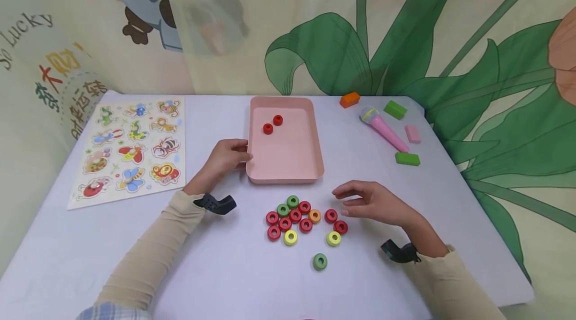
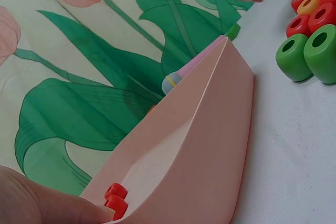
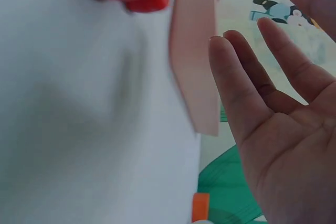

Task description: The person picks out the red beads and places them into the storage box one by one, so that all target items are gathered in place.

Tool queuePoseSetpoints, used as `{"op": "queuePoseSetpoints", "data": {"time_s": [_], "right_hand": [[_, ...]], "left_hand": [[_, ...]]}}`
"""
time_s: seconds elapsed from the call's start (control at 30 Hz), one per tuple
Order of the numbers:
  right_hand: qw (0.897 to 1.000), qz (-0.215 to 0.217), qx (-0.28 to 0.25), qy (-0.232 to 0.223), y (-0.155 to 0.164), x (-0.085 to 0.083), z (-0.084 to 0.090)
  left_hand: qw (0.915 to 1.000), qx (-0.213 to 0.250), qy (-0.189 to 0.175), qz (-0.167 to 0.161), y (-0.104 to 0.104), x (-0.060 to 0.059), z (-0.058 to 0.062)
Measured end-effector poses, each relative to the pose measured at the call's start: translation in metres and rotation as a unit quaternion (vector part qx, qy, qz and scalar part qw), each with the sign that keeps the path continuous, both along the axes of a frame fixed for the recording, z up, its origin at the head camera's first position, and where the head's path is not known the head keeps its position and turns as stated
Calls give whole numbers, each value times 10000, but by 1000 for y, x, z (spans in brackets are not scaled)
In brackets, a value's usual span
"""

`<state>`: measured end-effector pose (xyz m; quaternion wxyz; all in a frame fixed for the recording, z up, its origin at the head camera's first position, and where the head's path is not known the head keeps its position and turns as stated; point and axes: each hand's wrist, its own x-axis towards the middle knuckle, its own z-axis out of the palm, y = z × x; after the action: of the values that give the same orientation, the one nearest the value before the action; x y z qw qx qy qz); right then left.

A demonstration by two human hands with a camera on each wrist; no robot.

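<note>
The left hand (image 1: 225, 156) rests against the left wall of the pink tray (image 1: 288, 160), near its front corner, fingers curled onto the rim so that it holds the edge. The tray sits toward the middle of the bench (image 1: 225, 270), nearer the far edge, and two red rings (image 1: 273, 124) lie in its far left part. The right hand (image 1: 373, 203) hovers with its fingers loosely spread and holds nothing; its fingertips (image 1: 338, 192) hang just above the right side of the cluster of rings (image 1: 301, 220), close to a red ring (image 1: 331, 215). That cluster, red, green, yellow and one orange, lies just in front of the tray, between the two hands, and one green ring (image 1: 320, 261) lies apart toward the near edge. An insect puzzle board (image 1: 130, 150) lies by the left edge. Near the far right corner lie a toy microphone (image 1: 382, 127) and some coloured blocks (image 1: 407, 158).
</note>
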<state>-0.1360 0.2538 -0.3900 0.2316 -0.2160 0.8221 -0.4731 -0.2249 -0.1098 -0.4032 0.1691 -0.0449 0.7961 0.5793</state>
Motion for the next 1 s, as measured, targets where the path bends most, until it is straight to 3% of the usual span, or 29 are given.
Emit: {"op": "queuePoseSetpoints", "data": {"time_s": [0.2, 0.37, 0.73, 0.9, 1.0], "right_hand": [[9990, -328, 297, -54, 10, 22, -10], [9979, -408, 496, -9, 9, 31, -21], [9973, -292, 538, 401, 4, 38, -32], [9970, -200, 575, 486, 4, 37, -28], [9964, -141, 584, 600, 7, 28, -19]], "left_hand": [[9997, 222, 97, -2, -3, -3, 3], [9990, 396, 191, -69, -5, -2, 3], [9991, 404, 115, -61, -4, -2, 2], [9995, 299, 61, -66, -3, -1, 0], [9995, 298, 60, -62, -3, 0, -2]]}}
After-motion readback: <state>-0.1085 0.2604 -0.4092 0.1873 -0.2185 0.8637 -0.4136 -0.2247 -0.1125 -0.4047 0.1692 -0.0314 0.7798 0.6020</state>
